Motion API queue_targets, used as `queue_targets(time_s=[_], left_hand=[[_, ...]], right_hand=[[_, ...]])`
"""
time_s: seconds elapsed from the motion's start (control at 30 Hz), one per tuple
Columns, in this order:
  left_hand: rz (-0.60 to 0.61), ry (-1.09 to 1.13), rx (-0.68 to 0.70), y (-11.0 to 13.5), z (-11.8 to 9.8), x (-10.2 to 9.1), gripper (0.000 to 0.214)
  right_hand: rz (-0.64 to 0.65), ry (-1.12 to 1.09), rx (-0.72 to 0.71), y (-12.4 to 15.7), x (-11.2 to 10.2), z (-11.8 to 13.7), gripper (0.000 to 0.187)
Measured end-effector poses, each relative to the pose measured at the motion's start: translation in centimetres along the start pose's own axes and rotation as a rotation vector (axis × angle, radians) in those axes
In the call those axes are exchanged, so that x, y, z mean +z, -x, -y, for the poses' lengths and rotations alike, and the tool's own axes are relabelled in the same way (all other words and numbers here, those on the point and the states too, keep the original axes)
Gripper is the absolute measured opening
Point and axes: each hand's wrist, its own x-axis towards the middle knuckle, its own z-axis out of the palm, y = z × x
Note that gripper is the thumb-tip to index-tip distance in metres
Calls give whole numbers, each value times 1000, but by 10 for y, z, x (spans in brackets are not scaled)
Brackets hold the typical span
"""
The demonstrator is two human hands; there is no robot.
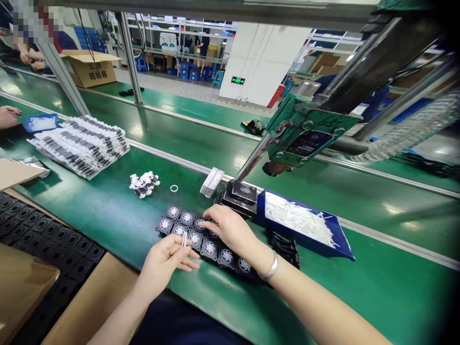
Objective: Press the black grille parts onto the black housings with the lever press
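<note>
My left hand point(168, 254) pinches a couple of thin white strips point(184, 239) upright between thumb and fingers, just in front of the fans. Two rows of small black square fans point(210, 247) with white swirl centres lie side by side on the green bench. Over the back row, my right hand point(224, 225) reaches in with curved fingers, thumb and forefinger slightly apart at a fan. Its palm hides some of the fans. Right of them stands a blue tray point(341, 239) heaped with white strips point(298, 218).
A green machine arm point(305, 129) overhangs the bench, its black base point(239, 196) behind the fans. Stacked black-and-white parts point(82, 143), a small pile point(143, 184) and a white ring point(174, 188) lie left. Black trays point(72, 239) and cardboard point(97, 292) sit lower left. Another person's hand point(10, 115) is far left.
</note>
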Motion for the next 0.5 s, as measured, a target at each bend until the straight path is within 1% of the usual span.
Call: queue_targets(time_s=[0.07, 0.1, 0.13, 0.17, 0.23, 0.27, 0.3, 0.4, 0.47, 0.5], left_hand=[[3, 15, 1, -1, -1, 1, 42], [9, 12, 0, -1, -2, 2, 42], [19, 4, 0, -1, -3, 3, 43], [34, -6, 2, -1, -4, 4, 44], [71, -33, 12, 0, -6, 7, 47], [85, -48, 21, 0, -7, 8, 48], [95, -60, 30, 1, -7, 9, 49], [116, -78, 53, 3, -7, 10, 51], [125, -67, 51, 5, -6, 9, 52], [118, -58, 48, 5, -5, 8, 52]], right_hand=[[-70, 34, 6, 0, -11, 8, 34], [-90, -16, 7, 1, -17, 14, 36], [-76, -104, 1, 2, -20, 19, 34], [-26, -212, -9, 3, -22, 25, 29], [105, -410, -10, 6, -20, 34, 19], [147, -476, 0, 7, -16, 38, 18], [164, -514, 17, 8, -12, 42, 21], [151, -540, 39, 11, -5, 47, 32], [143, -579, 46, 11, -7, 46, 32], [125, -627, 72, 10, -9, 45, 31]])
